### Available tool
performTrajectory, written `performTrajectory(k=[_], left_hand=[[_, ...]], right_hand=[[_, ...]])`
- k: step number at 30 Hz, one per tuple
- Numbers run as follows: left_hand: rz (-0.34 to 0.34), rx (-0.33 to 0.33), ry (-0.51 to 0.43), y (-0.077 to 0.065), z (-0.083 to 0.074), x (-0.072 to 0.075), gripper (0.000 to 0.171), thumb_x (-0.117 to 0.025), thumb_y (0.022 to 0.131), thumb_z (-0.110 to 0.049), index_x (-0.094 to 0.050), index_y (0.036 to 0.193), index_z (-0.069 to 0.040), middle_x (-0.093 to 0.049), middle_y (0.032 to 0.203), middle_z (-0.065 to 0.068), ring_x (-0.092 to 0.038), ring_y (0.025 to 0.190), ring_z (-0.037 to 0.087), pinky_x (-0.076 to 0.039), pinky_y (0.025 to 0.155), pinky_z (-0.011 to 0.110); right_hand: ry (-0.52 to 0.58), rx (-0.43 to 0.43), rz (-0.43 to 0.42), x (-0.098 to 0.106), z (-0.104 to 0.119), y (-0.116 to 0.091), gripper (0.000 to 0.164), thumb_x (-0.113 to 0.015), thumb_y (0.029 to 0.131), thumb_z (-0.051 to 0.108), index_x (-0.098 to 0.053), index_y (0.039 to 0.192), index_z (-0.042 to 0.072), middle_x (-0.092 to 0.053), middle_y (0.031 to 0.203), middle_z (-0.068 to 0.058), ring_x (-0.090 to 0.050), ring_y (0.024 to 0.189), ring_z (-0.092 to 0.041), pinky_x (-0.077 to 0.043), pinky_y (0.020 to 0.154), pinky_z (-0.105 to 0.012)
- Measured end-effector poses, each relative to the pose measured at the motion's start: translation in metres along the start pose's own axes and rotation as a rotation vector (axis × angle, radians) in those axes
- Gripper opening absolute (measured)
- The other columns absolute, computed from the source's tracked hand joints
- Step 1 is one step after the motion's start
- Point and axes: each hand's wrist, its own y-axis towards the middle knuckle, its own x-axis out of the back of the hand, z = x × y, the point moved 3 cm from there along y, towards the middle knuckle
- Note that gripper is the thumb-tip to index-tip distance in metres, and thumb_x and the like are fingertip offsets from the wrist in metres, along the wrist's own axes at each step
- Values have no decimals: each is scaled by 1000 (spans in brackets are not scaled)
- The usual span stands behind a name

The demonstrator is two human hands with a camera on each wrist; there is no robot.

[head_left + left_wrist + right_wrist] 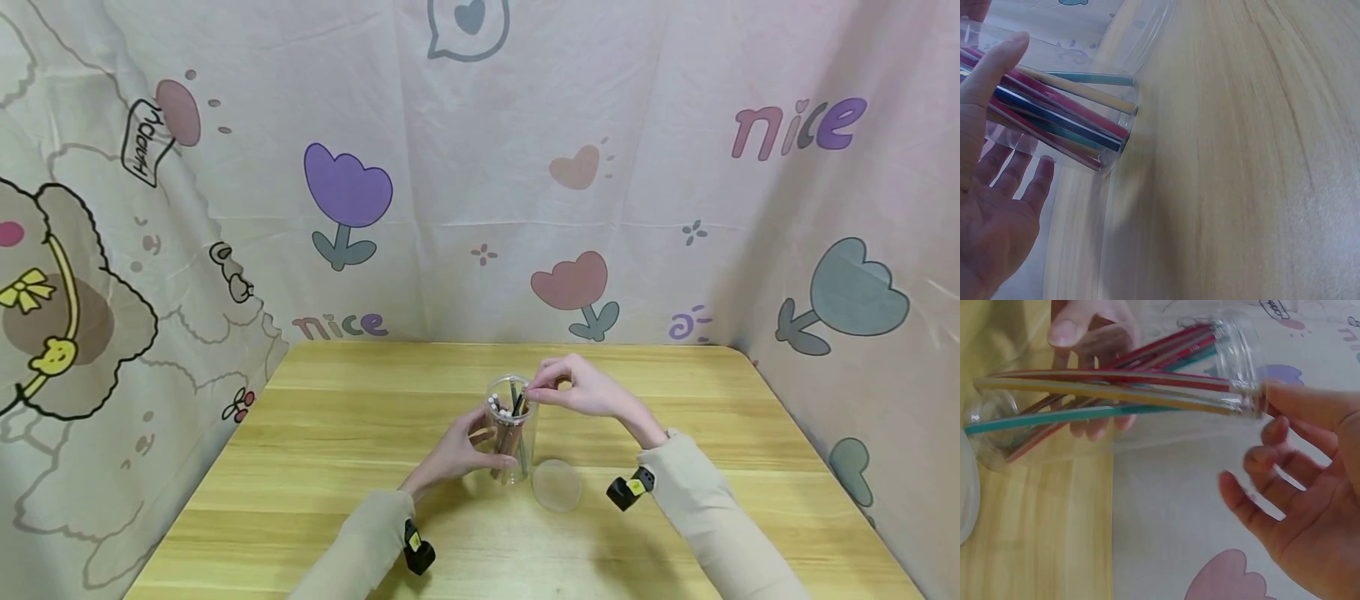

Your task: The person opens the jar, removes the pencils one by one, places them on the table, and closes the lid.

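Observation:
A clear plastic jar [528, 442] with a screw-thread rim stands on the table, holding several coloured pencils [1063, 112] in red, yellow, teal and dark blue. My left hand [461, 450] grips the jar low on its left side, thumb in front and fingers behind. At the rim, my right hand [585, 392] pinches the upper end of a pencil between thumb and index finger; its other fingers are loosely bent. In the right wrist view a red pencil [1116, 376] leads up to those fingertips [1277, 395], where the glossy rim blurs the contact.
A round translucent lid [557, 486] lies flat beside the jar, on its right. The wooden table [360, 400] backs onto a hanging printed cloth [480, 167], which also closes off the left and right sides.

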Motion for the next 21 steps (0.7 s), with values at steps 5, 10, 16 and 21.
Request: performTrajectory(k=[5,10,16,21], left_hand=[[3,-9,-4,0,0,0,83,-86,80,-18,-43,150,-8,-53,150,12,-50,138,37,-43,118,54],[-9,6,-2,-1,0,0,83,-87,79,-18,-44,150,-11,-53,150,13,-51,137,39,-43,117,54],[-11,14,2,-1,0,0,83,-87,79,-18,-44,151,-15,-52,151,12,-51,137,39,-43,117,54],[-6,-6,4,0,0,-1,84,-86,80,-18,-43,151,-17,-53,150,12,-52,137,37,-43,117,53]], right_hand=[[-38,-21,-51,-5,4,1,10,-69,94,8,-78,95,4,-66,81,-4,-46,66,-2,-40,57,-16],[-163,19,-125,-8,13,1,9,-71,91,5,-79,94,3,-63,75,0,-44,64,0,-40,55,-16],[-328,54,-177,-13,22,5,6,-74,89,7,-80,91,5,-64,75,2,-45,63,2,-45,54,-18],[-332,62,-176,-16,21,7,5,-76,87,7,-80,91,5,-66,76,1,-52,65,-1,-52,58,-20]])
